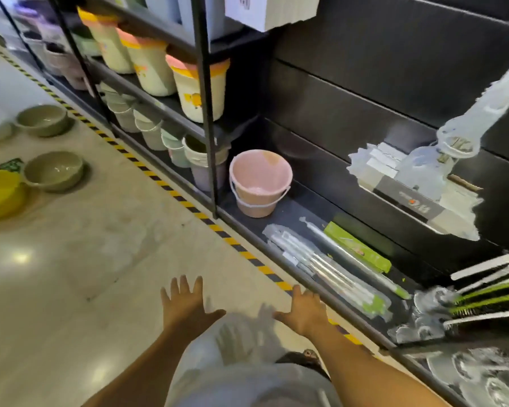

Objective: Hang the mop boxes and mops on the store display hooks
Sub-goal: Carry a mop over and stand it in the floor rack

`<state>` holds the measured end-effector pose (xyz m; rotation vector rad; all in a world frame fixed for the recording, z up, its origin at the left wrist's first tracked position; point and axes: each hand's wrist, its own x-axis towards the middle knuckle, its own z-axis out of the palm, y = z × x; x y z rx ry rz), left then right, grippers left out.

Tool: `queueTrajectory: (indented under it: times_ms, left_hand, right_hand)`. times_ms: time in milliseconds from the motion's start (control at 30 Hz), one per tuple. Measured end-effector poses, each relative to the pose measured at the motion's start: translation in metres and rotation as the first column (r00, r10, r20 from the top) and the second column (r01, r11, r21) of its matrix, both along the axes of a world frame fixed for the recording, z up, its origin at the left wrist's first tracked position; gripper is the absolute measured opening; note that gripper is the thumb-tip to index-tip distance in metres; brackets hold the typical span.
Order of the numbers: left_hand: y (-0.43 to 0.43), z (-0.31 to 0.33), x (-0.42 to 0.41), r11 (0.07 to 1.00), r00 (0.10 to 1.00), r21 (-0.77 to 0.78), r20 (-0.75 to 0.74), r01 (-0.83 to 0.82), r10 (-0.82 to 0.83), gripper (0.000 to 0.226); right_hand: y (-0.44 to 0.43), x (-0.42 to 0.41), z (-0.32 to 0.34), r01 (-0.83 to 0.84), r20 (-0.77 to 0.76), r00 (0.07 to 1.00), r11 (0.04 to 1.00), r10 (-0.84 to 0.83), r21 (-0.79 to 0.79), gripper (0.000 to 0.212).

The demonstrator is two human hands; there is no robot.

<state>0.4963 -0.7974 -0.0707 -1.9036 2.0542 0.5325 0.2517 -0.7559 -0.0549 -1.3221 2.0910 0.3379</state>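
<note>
Head camera, and it looks down a shop aisle with both hands out in front, low in the frame. The left hand (185, 306) is at lower centre, fingers spread wide apart, nothing in it, over the pale floor (86, 245). The right hand (303, 312) is just right of it, also splayed and holding nothing, its fingertips at the yellow-and-black floor stripe (224, 233) that runs along the foot of the shelving.

Now the goods. A flat mop in clear plastic wrap (417, 183) hangs at the right of the frame in front of the dark back panel (365, 83). Its head is clear of the bottom shelf (294, 212) and its handle rises toward the upper right corner; what carries it is out of frame. A green mop box (359, 249) lies flat on that bottom shelf, right of centre. Just beside it lies a loose white handle (315, 229), then a bundle of wrapped mops (326, 271) nearer the shelf's front edge. More mops with green and white parts (482, 298) crowd the lower right, too blurred to sort out.

A pink bucket (260, 183) stands upright at the left end of the bottom shelf, dead centre of the frame. Cream buckets with pink lids (200, 89) line the racks at upper left. Two grey-green bowls (53, 171) and a yellow basin (0, 195) sit on the floor at far left.
</note>
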Motion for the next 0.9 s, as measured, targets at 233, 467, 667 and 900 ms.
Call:
queueTrajectory:
  times_ms: [233, 467, 667, 900]
  left_hand:
    - [0.067, -0.025, 0.088, 0.948, 0.948, 0.033, 0.033, -0.316, 0.315, 0.11]
    - [0.118, -0.035, 0.146, 0.778, 0.779, 0.04, 0.039, -0.627, 0.626, 0.108]
    - [0.142, -0.036, 0.188, 0.566, 0.569, 0.058, 0.076, -0.822, 0.819, 0.109]
    - [0.122, -0.033, 0.248, 0.253, 0.26, 0.103, 0.065, -0.962, 0.963, 0.108]
  right_hand:
    - [-0.017, 0.106, -0.015, -0.37, -0.022, 0.929, 0.929, 0.37, 0.007, 0.086]
    - [-0.04, 0.193, -0.022, -0.646, -0.02, 0.763, 0.763, 0.646, 0.019, 0.081]
    - [-0.062, 0.285, -0.029, -0.852, 0.0, 0.523, 0.523, 0.852, 0.037, 0.082]
    - [-0.124, 0.396, -0.026, -0.957, 0.027, 0.289, 0.288, 0.957, 0.035, 0.082]
